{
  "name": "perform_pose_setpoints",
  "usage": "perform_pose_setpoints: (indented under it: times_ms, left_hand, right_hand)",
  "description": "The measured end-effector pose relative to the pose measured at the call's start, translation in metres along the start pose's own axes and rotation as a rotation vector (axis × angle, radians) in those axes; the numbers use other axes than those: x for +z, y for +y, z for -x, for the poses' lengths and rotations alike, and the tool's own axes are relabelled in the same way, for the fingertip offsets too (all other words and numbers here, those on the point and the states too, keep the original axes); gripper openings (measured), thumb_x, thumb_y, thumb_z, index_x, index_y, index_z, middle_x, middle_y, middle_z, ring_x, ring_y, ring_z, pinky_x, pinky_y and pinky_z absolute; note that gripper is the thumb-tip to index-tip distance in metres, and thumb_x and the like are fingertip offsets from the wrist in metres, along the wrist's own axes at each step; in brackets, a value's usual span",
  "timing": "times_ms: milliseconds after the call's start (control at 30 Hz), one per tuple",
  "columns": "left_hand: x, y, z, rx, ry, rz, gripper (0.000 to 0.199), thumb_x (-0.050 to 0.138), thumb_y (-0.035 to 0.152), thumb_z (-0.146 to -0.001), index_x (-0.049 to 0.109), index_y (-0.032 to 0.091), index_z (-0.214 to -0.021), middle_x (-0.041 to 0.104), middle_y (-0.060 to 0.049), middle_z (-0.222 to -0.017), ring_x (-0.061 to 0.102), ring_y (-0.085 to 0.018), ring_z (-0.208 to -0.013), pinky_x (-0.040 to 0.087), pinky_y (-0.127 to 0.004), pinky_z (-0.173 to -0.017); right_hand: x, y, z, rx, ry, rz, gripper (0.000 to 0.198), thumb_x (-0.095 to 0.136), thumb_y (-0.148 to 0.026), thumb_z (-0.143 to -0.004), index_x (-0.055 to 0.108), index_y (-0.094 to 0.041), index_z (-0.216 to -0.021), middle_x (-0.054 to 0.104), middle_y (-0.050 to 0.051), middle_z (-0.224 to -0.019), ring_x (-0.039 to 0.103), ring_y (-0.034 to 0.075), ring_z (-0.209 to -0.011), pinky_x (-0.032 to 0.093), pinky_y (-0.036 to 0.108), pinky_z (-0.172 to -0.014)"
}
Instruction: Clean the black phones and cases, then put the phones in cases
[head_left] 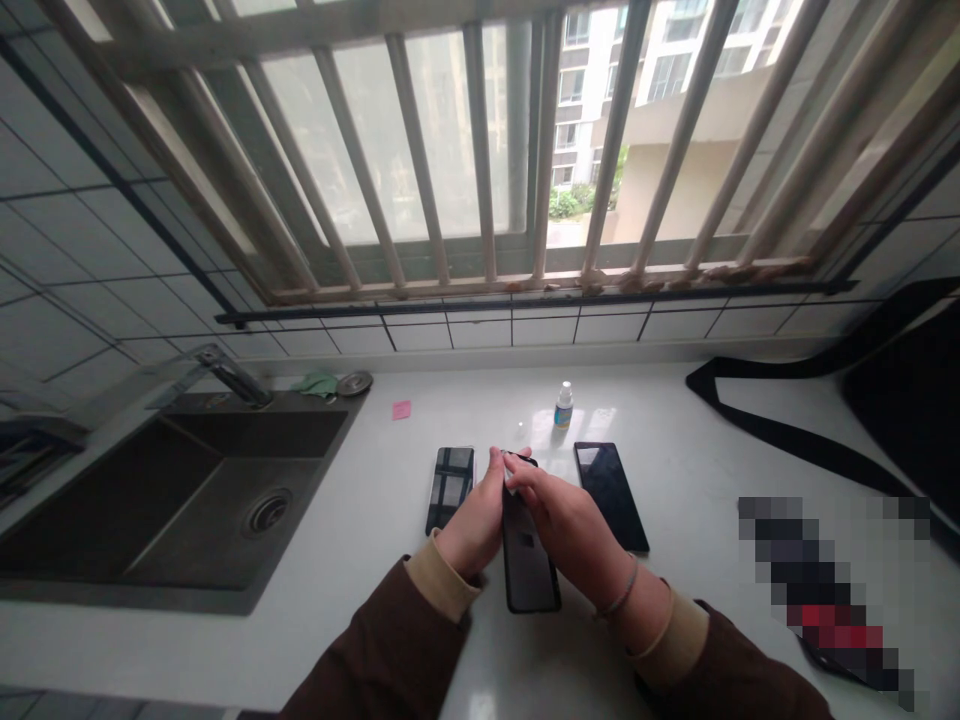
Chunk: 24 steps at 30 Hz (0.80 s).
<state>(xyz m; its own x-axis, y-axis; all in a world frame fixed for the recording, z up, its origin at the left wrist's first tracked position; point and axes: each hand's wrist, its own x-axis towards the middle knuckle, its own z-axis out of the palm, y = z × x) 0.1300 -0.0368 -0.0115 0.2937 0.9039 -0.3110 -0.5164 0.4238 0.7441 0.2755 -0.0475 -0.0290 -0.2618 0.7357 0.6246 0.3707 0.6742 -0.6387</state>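
Note:
A dark smartphone (529, 565), its back facing up and a small logo at its middle, is between my two hands above the counter. My left hand (478, 515) is closed around its left edge, thumb near the upper end. From the right, my right hand (559, 505) grips the phone, its fingers bent together over the upper end. Those fingertips cover that corner, and whether anything small is under them I cannot make out. Another phone (452, 485) lies left of my hands. To their right lies a dark tablet-like device (611, 495).
A small white-capped bottle (563, 408) stands beyond my hands, left of a black strap (780, 415). A pink sticky note (402, 410) lies on the white counter (337, 560). At left is a sink (180, 500) with a faucet (236, 375). Something blurred out lies at right.

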Motion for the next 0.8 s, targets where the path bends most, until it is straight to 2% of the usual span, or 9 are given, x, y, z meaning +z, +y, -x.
perform_pose_setpoints:
  times_ms: [133, 300, 600, 800]
  left_hand:
    - [-0.002, -0.001, -0.001, -0.014, 0.006, -0.021, 0.062, 0.055, 0.066, -0.104, 0.072, 0.016, -0.135, 0.078, -0.017, -0.123, 0.073, -0.031, -0.122, 0.058, -0.040, -0.106]
    - [0.001, 0.002, 0.001, -0.081, 0.025, -0.014, 0.064, 0.044, 0.066, -0.107, 0.069, 0.016, -0.139, 0.078, -0.017, -0.123, 0.075, -0.028, -0.118, 0.060, -0.037, -0.102]
    - [0.007, 0.008, 0.004, -0.096, 0.062, 0.045, 0.065, 0.043, 0.065, -0.108, 0.065, 0.015, -0.144, 0.080, -0.016, -0.110, 0.078, -0.027, -0.109, 0.063, -0.033, -0.089]
    - [0.003, 0.013, 0.002, -0.039, 0.121, 0.041, 0.068, 0.053, 0.070, -0.102, 0.069, 0.015, -0.140, 0.081, -0.013, -0.094, 0.079, -0.025, -0.087, 0.063, -0.033, -0.080]
  right_hand:
    - [-0.002, -0.003, -0.003, 0.013, -0.016, 0.009, 0.025, 0.045, -0.018, -0.113, 0.066, -0.026, -0.123, 0.074, 0.008, -0.142, 0.072, 0.021, -0.131, 0.061, 0.037, -0.111]
    - [-0.008, -0.009, -0.006, 0.063, -0.022, -0.016, 0.026, 0.045, -0.018, -0.113, 0.066, -0.027, -0.124, 0.078, 0.006, -0.134, 0.077, 0.020, -0.122, 0.064, 0.033, -0.102]
    - [-0.011, -0.014, -0.006, 0.082, -0.071, -0.124, 0.022, 0.045, -0.018, -0.112, 0.065, -0.027, -0.117, 0.077, 0.006, -0.137, 0.073, 0.022, -0.129, 0.061, 0.036, -0.109]
    - [-0.012, -0.019, -0.005, 0.068, -0.111, -0.202, 0.022, 0.048, -0.018, -0.111, 0.067, -0.027, -0.118, 0.079, 0.008, -0.132, 0.075, 0.023, -0.125, 0.062, 0.038, -0.109]
